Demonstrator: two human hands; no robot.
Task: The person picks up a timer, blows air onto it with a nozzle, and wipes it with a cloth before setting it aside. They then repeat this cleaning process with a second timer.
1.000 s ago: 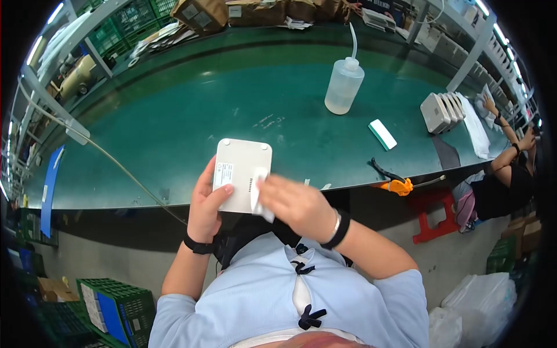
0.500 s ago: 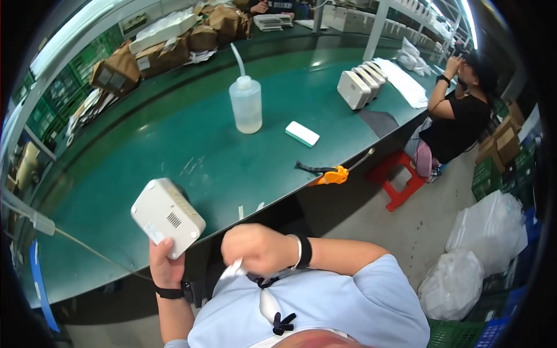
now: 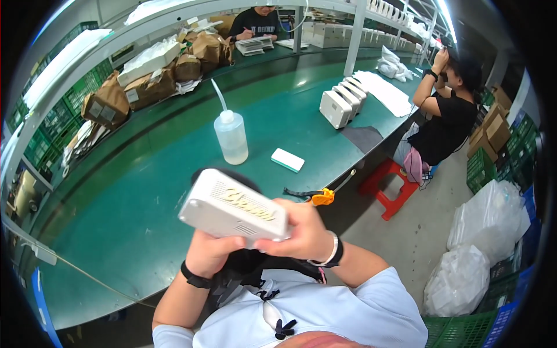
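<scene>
Both my hands hold a white plastic box-shaped device (image 3: 217,203) above the near edge of the green bench. Its raised side carries a row of yellowish ports and small vents; motion blurs it a little. My left hand (image 3: 212,252) grips its lower edge, thumb on the casing. My right hand (image 3: 304,232) is closed round its right end. Whether a cloth is also in the right hand, I cannot see. Beyond the device stand a translucent squeeze bottle (image 3: 233,142) with a bent spout and a white-and-green block (image 3: 288,160).
Several similar white devices (image 3: 336,109) stand in a row near a dark grey sheet (image 3: 362,138). An orange tool (image 3: 322,197) with a black strap sits at the bench edge. One person (image 3: 449,116) is to the right, by a red stool (image 3: 386,191); another (image 3: 255,26) works across the bench.
The device has moved right and been turned, so its port side faces up. My right hand, earlier apart with a white cloth-like piece, now grips the device too. The view has shifted slightly.
</scene>
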